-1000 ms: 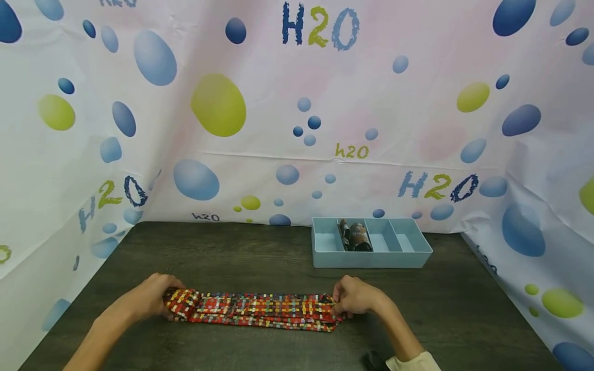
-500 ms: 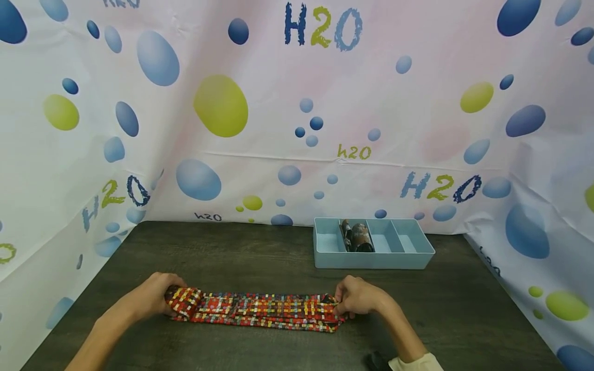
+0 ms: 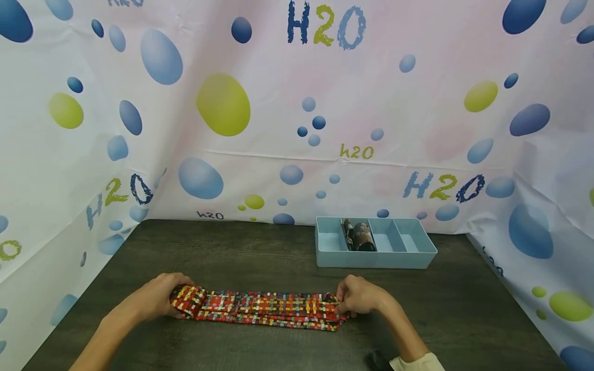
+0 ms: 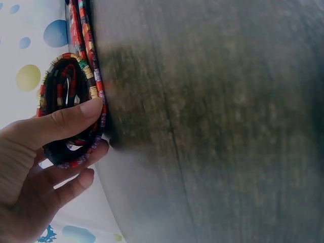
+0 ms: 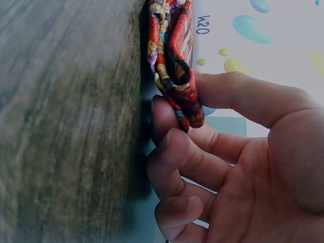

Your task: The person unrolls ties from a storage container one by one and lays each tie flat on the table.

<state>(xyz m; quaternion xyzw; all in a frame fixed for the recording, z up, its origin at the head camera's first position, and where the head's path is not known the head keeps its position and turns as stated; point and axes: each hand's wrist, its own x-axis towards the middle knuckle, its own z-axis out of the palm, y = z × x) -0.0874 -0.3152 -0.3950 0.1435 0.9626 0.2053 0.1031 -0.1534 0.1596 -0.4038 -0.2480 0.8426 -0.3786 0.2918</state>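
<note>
The two hands are well apart, each clamped on one end of the same long patterned cloth [image 3: 269,304], which stretches between them on the tabletop [image 3: 260,257]. It carries a small woven-looking pattern of red, yellow, white and black.

At the left hand [image 3: 164,294] the cloth is wound into a thick roll [image 3: 187,301]. Seen end-on from the left wrist, the roll shows several oval loops with a dark inner side and gaps in the middle; the thumb lies across its end while fingers curl round the other side. From the roll, the flat folded strip runs across to the right hand [image 3: 359,295], with a long fold line along the side nearer the person.

The right hand pinches the far end between thumb and fingers, and the right wrist view shows stacked layers of cloth there.

Beyond the right hand, and apart from it, stands a pale blue tray [image 3: 376,259] with divided compartments. Its second compartment from the left holds dark, shiny items [image 3: 361,236], perhaps two, though they are too small to name. Behind both hands hangs a white backdrop [image 3: 278,93] with blue and green spots and H2O lettering.
</note>
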